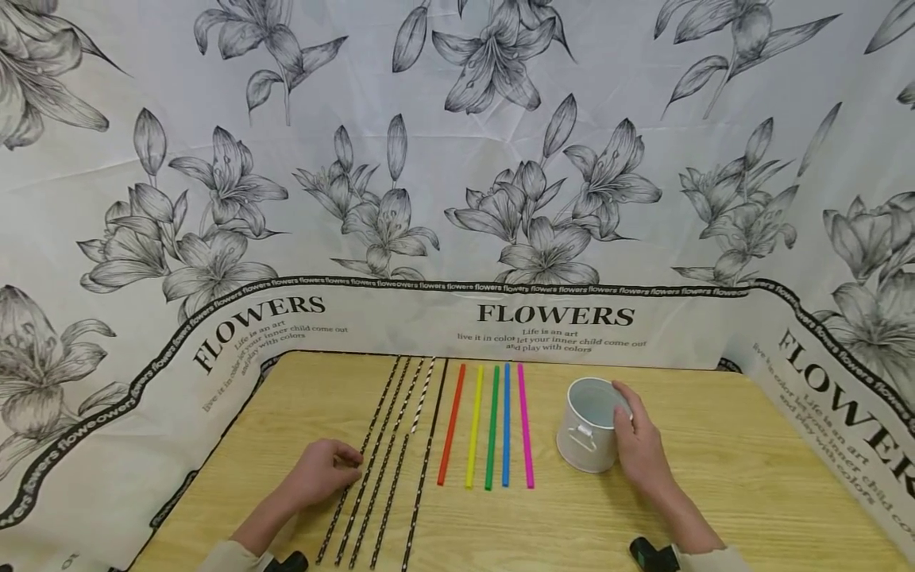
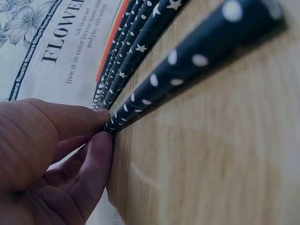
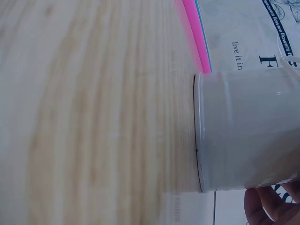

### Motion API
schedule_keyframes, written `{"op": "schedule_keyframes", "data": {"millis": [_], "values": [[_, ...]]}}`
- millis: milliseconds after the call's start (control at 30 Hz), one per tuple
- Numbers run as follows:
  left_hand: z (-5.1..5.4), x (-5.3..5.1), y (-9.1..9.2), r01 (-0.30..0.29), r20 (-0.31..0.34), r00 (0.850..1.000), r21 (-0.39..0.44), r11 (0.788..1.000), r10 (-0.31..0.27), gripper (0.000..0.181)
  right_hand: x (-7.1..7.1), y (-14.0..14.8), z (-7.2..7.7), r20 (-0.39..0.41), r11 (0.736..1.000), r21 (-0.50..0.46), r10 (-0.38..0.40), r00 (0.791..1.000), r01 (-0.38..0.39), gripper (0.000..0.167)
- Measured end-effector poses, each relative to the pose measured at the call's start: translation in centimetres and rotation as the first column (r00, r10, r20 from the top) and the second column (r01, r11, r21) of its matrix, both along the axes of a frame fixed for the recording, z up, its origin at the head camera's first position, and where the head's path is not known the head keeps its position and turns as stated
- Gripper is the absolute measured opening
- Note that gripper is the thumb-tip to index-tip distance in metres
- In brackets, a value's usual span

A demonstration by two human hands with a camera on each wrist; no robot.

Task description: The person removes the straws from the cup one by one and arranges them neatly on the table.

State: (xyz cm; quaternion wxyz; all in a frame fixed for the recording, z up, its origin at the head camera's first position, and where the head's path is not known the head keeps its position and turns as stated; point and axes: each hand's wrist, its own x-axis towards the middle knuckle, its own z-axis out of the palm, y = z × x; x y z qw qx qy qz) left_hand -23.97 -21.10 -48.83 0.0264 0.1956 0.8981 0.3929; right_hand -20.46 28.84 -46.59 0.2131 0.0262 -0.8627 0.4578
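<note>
With thumb and fingertip, my left hand (image 1: 322, 473) pinches the leftmost black straw with white dots (image 2: 161, 77). It lies at the left end of a row of dark patterned straws, among them a star-patterned straw (image 2: 140, 48). My right hand (image 1: 643, 445) grips the right side of a small white metal bucket (image 1: 582, 445), which stands upright on the table. One wire handle shows on the bucket's front. In the right wrist view, my right fingers (image 3: 269, 206) touch the bucket's wall. No contents are visible inside it.
Between the hands lie a red straw (image 1: 450, 425), a yellow straw (image 1: 474, 429), a green straw (image 1: 492, 429), a blue straw (image 1: 506, 425) and a pink straw (image 1: 526, 425). A black-and-white striped straw (image 1: 423, 395) lies left of them. Flowered cloth (image 1: 400, 326) borders the wooden table (image 1: 722, 445).
</note>
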Motion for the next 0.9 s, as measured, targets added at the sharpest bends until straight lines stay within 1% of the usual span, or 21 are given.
{"op": "schedule_keyframes", "data": {"millis": [167,367,600,767,900], "values": [[0.19,0.01,-0.13,-0.005,0.013,1.0,0.001,1.0,0.005,0.015,-0.06,-0.25,-0.06,0.001,1.0,-0.004,0.001,1.0,-0.001,0.05],[-0.05,-0.09,-0.34,-0.002,0.042,0.999,0.018,1.0,0.001,0.018,-0.03,-0.51,-0.01,0.001,1.0,0.001,-0.008,1.0,0.008,0.049],[-0.6,0.08,-0.51,-0.003,0.036,0.999,0.035,0.999,0.002,0.019,-0.17,-0.59,0.47,-0.008,1.0,0.004,-0.004,1.0,0.004,0.048],[-0.56,0.06,-0.45,0.012,0.022,1.0,0.042,0.999,-0.013,0.019,0.04,-0.54,0.77,0.002,1.0,0.0,-0.009,1.0,0.009,0.048],[-0.49,-0.16,-0.45,0.017,0.026,0.999,0.035,0.999,-0.018,0.019,0.25,-0.47,0.53,0.018,1.0,-0.001,-0.026,1.0,0.026,0.048]]}}
